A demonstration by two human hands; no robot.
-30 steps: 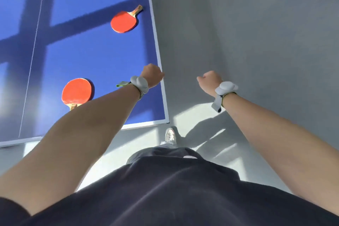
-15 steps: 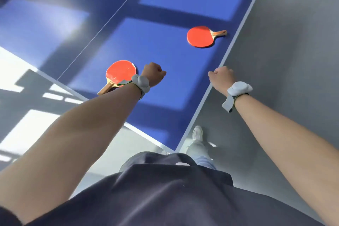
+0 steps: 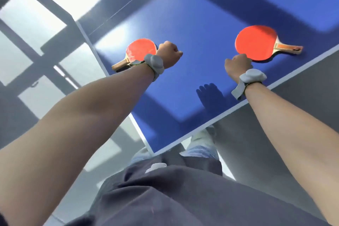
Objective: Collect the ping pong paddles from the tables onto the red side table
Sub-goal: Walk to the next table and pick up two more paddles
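Two red ping pong paddles with wooden handles lie flat on the blue table point(image 3: 201, 24). The left paddle point(image 3: 140, 49) rests near the table's left edge, its handle pointing down-left, partly hidden by my wrist. My left hand point(image 3: 167, 55) hovers just right of it as a closed fist, holding nothing. The right paddle point(image 3: 256, 42) lies near the right edge, handle pointing right. My right hand point(image 3: 237, 66) is a closed fist just below that paddle's blade, empty. The red side table is not in view.
I stand at the table's near corner point(image 3: 152, 150), with my shoe point(image 3: 201, 137) on the grey floor point(image 3: 293, 115) under it. Sunlit patches and window shadows cross the floor on the left point(image 3: 36, 42). A white centre line runs along the table.
The view has swung round and closer, so both paddles now sit right beside my fists. My right hand has come over the table from beyond its edge. Both hands stay closed.
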